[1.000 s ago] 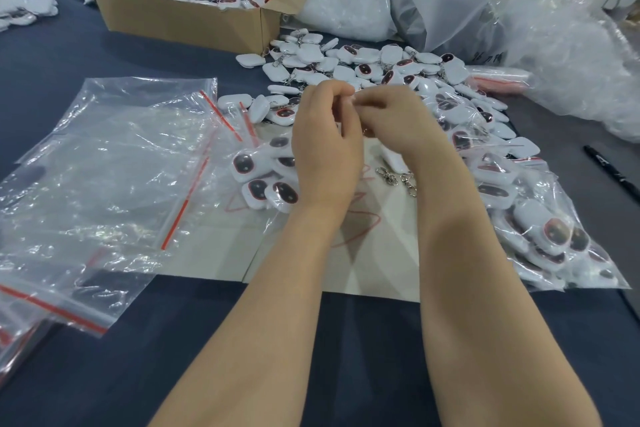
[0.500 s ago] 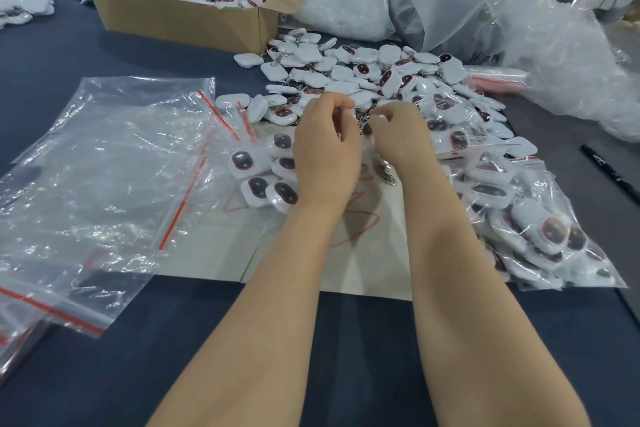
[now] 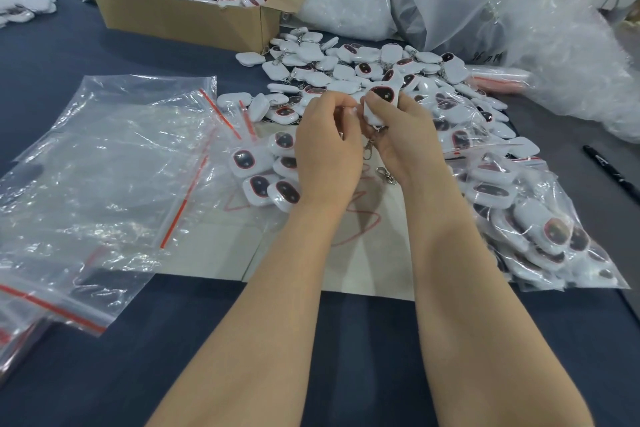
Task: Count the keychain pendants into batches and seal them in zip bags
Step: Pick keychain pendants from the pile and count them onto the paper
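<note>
My right hand [image 3: 408,135] grips a white keychain pendant [image 3: 381,99] with a dark red-rimmed oval face, lifted over the near edge of the loose pendant pile [image 3: 346,66]. Its metal clasp [image 3: 369,149] dangles between my hands. My left hand [image 3: 325,152] has its fingers curled, and thumb and forefinger pinch the pendant's left edge. A small batch of several pendants [image 3: 263,173] lies on the paper sheet [image 3: 339,263], partly hidden by my left hand. Empty red-striped zip bags [image 3: 121,166] lie flat to the left.
Filled zip bags of pendants [image 3: 540,225] are stacked on the right. A cardboard box [image 3: 180,15] of pendants with a red sign stands at the back. Large plastic sacks [image 3: 346,0] fill the back right. A black marker [image 3: 611,175] lies at the right edge.
Both hands dipped toward the pile and came back up; my right hand now holds a pendant face-up that was not visible in its grip before.
</note>
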Motion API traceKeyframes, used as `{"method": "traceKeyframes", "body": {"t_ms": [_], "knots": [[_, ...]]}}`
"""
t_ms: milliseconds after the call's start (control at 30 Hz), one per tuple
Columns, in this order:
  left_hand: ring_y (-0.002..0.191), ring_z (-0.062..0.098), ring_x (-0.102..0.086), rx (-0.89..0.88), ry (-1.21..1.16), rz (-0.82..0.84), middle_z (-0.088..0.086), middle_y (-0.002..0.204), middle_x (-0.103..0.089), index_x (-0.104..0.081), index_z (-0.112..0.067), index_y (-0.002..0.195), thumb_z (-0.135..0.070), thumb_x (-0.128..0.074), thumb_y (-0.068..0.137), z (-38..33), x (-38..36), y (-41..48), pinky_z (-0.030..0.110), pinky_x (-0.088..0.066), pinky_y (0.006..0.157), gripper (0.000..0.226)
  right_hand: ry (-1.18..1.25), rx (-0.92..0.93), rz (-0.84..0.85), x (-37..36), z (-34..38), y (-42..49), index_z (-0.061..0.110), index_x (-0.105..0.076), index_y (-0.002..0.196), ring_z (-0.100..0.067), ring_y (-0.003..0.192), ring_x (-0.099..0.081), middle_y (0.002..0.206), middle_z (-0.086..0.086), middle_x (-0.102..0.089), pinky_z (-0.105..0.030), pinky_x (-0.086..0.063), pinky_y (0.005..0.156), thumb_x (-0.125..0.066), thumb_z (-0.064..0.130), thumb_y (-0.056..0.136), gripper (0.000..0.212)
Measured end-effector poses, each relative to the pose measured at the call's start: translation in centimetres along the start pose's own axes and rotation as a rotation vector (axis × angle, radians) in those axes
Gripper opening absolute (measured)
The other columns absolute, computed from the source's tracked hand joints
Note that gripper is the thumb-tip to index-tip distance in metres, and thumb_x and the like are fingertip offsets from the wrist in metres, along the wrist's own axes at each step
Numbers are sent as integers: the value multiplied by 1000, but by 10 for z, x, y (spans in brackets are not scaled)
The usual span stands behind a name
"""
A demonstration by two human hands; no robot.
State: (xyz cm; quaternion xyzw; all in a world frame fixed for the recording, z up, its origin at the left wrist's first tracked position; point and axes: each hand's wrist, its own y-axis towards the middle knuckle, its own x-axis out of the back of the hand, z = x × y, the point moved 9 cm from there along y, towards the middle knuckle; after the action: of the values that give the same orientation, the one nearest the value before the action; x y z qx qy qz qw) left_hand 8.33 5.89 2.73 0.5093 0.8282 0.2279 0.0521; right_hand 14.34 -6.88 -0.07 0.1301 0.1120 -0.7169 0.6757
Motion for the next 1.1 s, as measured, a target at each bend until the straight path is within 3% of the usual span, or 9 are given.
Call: {"method": "traceKeyframes", "body": {"t_ms": [267,433,567,700,833,933,1033,1100], "knots": [[88,15,-58,0,1,1,2,94,-64,-63,-10,96,-7,-51,92,1,-1,0,25,-46,81,13,-63,60,80,-5,4,-3,4,-59,88,-13,73,-64,81,-8,-61,-25,-54,75,-59,3,92,4],[87,17,-58,-1,-9,-3,3,94,-64,-62,-9,95,-5,-50,91,1,-1,0,31,-47,83,13,-54,51,60,-7,2,-3,3,-57,91,-19,79,-60,87,-13,-59,-29,-52,76,-55,3,94,4],[86,16,-58,4,-16,-3,2,93,-64,-62,-11,94,-5,-51,91,1,-1,0,32,-47,84,13,22,-7,47,-9,-2,-2,0,-57,101,-22,83,-59,95,-17,-58,-26,-51,70,-44,5,100,14],[85,13,-57,4,-12,-8,1,93,-64,-63,-10,96,-5,-51,91,1,0,0,26,-46,83,14,-20,29,81,-10,0,-2,2,-59,98,-23,85,-59,95,-15,-61,-30,-51,77,-43,6,101,17],[85,14,-58,3,-13,-6,1,93,-64,-63,-11,96,-5,-51,91,1,0,0,27,-47,82,14,-2,33,66,-10,2,-4,8,-60,99,-15,76,-62,92,-8,-63,-21,-50,59,-44,10,101,16],[87,15,-58,11,-15,-5,2,95,-64,-62,-10,96,-5,-50,91,2,-1,0,31,-47,84,14,23,-9,84,-13,-1,-5,13,-57,104,-18,80,-62,96,-7,-64,-24,-52,61,-43,14,102,14],[86,16,-58,10,-15,-8,2,94,-64,-62,-11,96,-5,-50,91,2,0,0,32,-48,84,14,26,-16,89,-16,-1,-8,7,-52,108,-16,69,-58,90,-9,-60,-18,-46,49,-42,12,103,12],[86,16,-58,9,-16,-10,2,93,-64,-62,-11,95,-4,-50,90,2,0,0,32,-48,84,14,11,-17,98,-17,-2,-8,2,-50,109,-18,72,-56,92,-13,-58,-19,-48,52,-45,10,101,12]]}}
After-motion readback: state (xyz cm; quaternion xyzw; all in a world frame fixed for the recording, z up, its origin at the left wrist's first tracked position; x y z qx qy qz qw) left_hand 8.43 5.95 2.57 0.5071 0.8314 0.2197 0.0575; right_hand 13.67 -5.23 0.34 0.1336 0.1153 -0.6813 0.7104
